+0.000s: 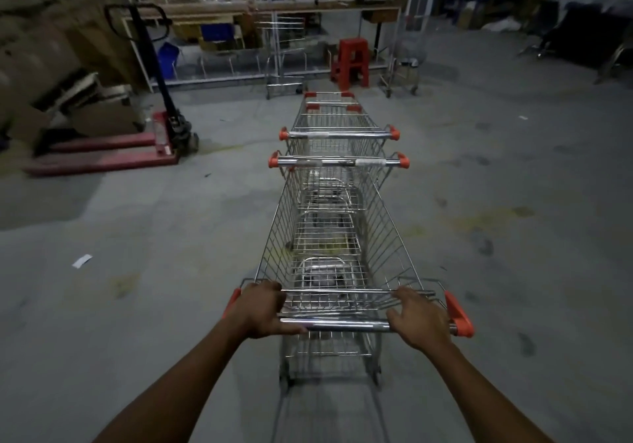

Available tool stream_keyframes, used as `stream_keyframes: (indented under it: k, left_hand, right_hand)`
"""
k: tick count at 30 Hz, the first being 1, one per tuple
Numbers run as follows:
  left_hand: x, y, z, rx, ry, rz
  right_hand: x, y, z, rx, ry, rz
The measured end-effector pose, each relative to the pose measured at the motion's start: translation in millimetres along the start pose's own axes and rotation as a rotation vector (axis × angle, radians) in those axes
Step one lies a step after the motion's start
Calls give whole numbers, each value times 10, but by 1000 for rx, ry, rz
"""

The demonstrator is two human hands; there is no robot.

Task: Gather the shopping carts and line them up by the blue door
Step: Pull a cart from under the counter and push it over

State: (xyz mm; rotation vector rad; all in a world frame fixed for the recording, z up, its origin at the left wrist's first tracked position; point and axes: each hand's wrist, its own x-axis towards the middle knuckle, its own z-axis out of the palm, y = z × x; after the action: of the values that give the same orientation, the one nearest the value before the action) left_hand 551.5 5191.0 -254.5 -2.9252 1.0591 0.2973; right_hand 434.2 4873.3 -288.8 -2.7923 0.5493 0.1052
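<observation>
Left grip (260,309) is clasping the handle bar (342,324) of the nearest cart (329,237). Right grip (419,319) is lying over the same bar, tightness unclear, and the wide spacing is probably helping the steering. That cart is nesting into two carts ahead (339,136) on the grey concrete floor (137,237), with a red pallet jack (102,154) sitting to the left and shelving (260,7) beyond; no blue door is showing.
</observation>
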Motion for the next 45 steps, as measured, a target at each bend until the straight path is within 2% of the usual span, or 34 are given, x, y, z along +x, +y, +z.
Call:
stream_keyframes:
  k: [17,26,31,35,39,41,45]
  left_hand:
    - [1315,-949,-162,70,156,130]
    - [2577,-1849,-289,92,245,241]
    - [3283,-2223,-419,137,224,233]
    - [3732,-2465,-522,92,187,231]
    - [4172,-2798,-540,-160,136,91]
    - [4417,-2953,-514,-205,110,51]
    - [4949,-3115,-661,-193,156,168]
  right_hand:
    - [1311,-532,-130,45,-22,34]
    - [2547,-984,-185,59,-79,72]
    - [3221,-1167,-209,28,-86,152]
    - [3639,-1307,-242,-50,-101,197]
    - [3955,-1475,-180,-79,-117,163]
    - [4087,-1545,-134,-76,-92,179]
    - [4283,-1824,-26,-137,49,237]
